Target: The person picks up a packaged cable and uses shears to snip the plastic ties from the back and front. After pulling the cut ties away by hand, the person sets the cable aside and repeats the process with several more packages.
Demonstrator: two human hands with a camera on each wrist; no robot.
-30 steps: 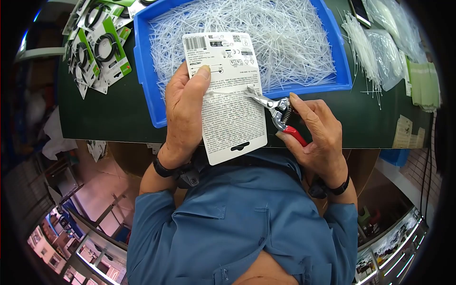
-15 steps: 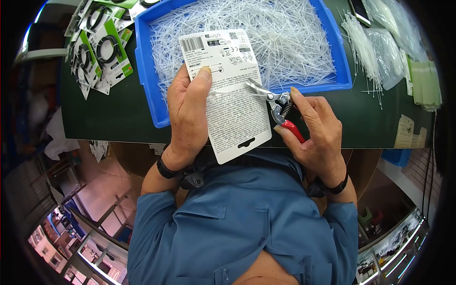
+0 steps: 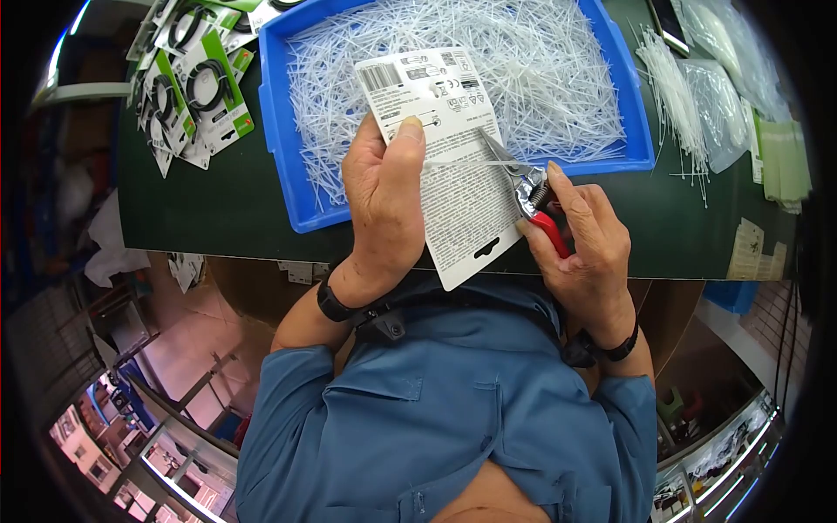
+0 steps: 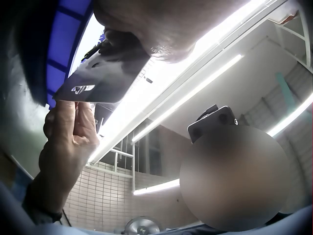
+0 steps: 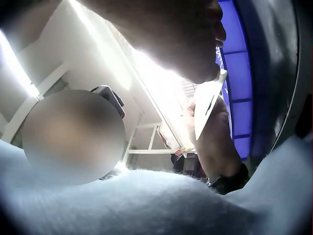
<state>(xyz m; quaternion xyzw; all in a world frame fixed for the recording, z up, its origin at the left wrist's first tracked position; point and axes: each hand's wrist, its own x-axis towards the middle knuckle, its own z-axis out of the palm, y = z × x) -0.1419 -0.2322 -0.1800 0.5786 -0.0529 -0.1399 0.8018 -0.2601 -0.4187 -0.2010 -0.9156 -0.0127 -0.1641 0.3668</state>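
Observation:
My left hand (image 3: 388, 205) grips a white printed packaging card (image 3: 471, 209), thumb on its text side, fingers hidden behind. A thin white cable tie (image 3: 462, 164) runs across the card from beside the left thumb to the right index fingertip. My right hand (image 3: 588, 235) holds red-handled pruning shears (image 3: 527, 187), whose blades overlap the card's right edge and point up and left. In the left wrist view the card (image 4: 107, 73) hangs above the right hand (image 4: 63, 142). The right wrist view shows the card (image 5: 208, 103) nearly edge-on before the left hand (image 5: 215, 142).
A blue tray (image 3: 279, 148) heaped with white cable ties lies behind the hands on the dark green table (image 3: 192, 213). Carded black cables (image 3: 205, 87) pile up at the back left. A loose bundle of ties (image 3: 676, 96), plastic bags (image 3: 719, 113) and a phone (image 3: 670, 26) lie right.
My left hand and the card have moved right, closer to the shears. The blades have tilted more upright, and more of the cable tie shows between the two hands.

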